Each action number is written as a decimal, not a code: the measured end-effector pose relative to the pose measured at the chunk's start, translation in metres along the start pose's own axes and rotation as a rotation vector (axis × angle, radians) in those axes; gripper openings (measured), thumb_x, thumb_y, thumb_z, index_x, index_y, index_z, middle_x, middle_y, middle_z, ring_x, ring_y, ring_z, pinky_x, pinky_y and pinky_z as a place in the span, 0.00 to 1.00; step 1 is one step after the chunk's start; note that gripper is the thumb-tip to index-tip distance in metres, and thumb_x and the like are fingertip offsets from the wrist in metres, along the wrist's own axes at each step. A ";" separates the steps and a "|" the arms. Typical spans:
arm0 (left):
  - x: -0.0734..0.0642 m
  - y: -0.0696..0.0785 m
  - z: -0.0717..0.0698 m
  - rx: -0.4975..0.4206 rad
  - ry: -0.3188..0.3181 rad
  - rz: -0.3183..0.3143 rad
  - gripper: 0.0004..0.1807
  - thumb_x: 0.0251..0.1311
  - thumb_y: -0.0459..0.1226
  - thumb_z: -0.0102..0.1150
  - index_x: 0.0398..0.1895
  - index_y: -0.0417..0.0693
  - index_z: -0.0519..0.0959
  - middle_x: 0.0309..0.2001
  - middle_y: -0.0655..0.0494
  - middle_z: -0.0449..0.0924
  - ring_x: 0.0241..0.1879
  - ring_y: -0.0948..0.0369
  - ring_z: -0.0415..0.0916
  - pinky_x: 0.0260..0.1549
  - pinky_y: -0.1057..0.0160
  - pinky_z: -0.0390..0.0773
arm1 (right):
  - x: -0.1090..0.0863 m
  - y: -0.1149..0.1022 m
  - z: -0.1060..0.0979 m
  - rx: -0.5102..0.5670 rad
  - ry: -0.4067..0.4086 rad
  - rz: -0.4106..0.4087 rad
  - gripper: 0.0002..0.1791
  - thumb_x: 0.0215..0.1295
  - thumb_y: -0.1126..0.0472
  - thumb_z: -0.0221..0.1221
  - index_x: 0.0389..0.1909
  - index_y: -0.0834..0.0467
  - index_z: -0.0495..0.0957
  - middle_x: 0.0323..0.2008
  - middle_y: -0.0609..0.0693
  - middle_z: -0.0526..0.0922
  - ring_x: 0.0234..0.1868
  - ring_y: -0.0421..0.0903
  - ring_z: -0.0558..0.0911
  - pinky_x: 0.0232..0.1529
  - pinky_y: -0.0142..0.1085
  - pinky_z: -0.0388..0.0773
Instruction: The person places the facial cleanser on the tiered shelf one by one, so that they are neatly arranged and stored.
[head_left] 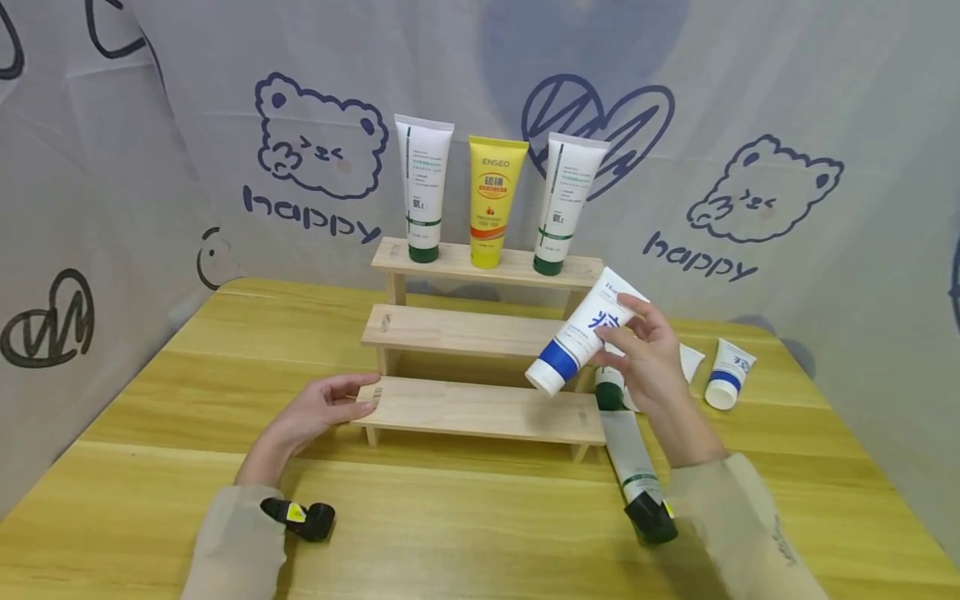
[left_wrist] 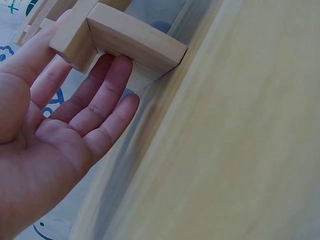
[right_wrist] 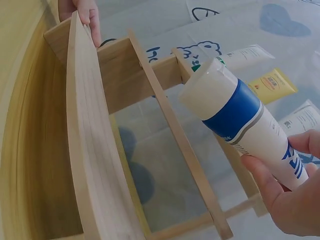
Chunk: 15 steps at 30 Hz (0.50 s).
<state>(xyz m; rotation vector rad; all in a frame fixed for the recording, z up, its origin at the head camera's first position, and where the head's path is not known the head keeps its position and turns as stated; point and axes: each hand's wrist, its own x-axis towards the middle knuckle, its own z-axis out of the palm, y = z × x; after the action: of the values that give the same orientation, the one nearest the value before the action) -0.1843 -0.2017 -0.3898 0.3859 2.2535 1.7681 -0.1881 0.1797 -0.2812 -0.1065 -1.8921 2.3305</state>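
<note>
A three-step wooden display stand (head_left: 480, 408) stands on the table. My left hand (head_left: 321, 410) holds the left end of its lowest step; in the left wrist view, the fingers (left_wrist: 102, 107) lie against the wood by the leg. My right hand (head_left: 648, 358) pinches a white squeeze tube (head_left: 581, 333) with a blue band near its cap, tilted cap down and to the left. This tube overlaps the right part of the middle step in the head view. In the right wrist view the tube's white cap (right_wrist: 209, 90) points toward the stand.
On the top step stand a yellow tube (head_left: 495, 204) between two white tubes with green caps (head_left: 423, 187) (head_left: 568, 204). Right of the stand, a dark-capped tube (head_left: 632, 454) lies on the table (head_left: 450, 533), partly below my right wrist. Farther right is another blue-banded tube (head_left: 729, 375).
</note>
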 end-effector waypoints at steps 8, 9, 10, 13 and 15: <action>0.000 0.000 0.000 -0.003 -0.001 -0.007 0.30 0.57 0.39 0.58 0.61 0.37 0.63 0.59 0.39 0.59 0.52 0.49 0.61 0.46 0.59 0.68 | 0.004 0.003 0.020 0.103 -0.001 -0.022 0.23 0.54 0.79 0.53 0.47 0.53 0.71 0.47 0.52 0.65 0.47 0.49 0.71 0.29 0.34 0.77; 0.000 0.000 0.000 -0.003 0.000 -0.007 0.30 0.57 0.39 0.58 0.61 0.37 0.63 0.59 0.39 0.59 0.52 0.50 0.61 0.45 0.59 0.68 | 0.005 0.004 0.023 0.100 -0.001 -0.023 0.23 0.54 0.79 0.53 0.47 0.53 0.71 0.47 0.52 0.65 0.46 0.49 0.71 0.30 0.34 0.77; 0.000 0.000 0.000 -0.002 0.000 -0.006 0.30 0.57 0.39 0.58 0.61 0.37 0.63 0.59 0.39 0.59 0.51 0.50 0.61 0.45 0.60 0.68 | 0.006 0.005 0.025 0.097 -0.003 -0.027 0.23 0.53 0.79 0.54 0.47 0.53 0.71 0.47 0.53 0.65 0.46 0.49 0.72 0.29 0.34 0.77; 0.000 0.000 0.000 -0.001 0.001 -0.007 0.30 0.57 0.39 0.58 0.61 0.37 0.64 0.58 0.39 0.60 0.50 0.51 0.62 0.44 0.61 0.69 | 0.008 0.007 0.032 0.065 -0.005 -0.045 0.23 0.54 0.78 0.55 0.48 0.53 0.71 0.48 0.52 0.65 0.46 0.49 0.72 0.30 0.34 0.77; 0.000 0.000 0.000 0.001 0.001 -0.008 0.30 0.57 0.39 0.58 0.61 0.37 0.64 0.58 0.40 0.60 0.49 0.52 0.63 0.44 0.61 0.69 | 0.009 0.010 0.038 0.069 -0.012 -0.070 0.24 0.53 0.78 0.55 0.48 0.54 0.71 0.48 0.53 0.66 0.45 0.50 0.73 0.29 0.34 0.77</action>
<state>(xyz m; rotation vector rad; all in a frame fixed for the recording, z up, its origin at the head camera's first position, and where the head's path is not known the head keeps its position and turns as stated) -0.1842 -0.2015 -0.3895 0.3758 2.2536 1.7644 -0.2031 0.1425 -0.2823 -0.0195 -1.7883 2.3520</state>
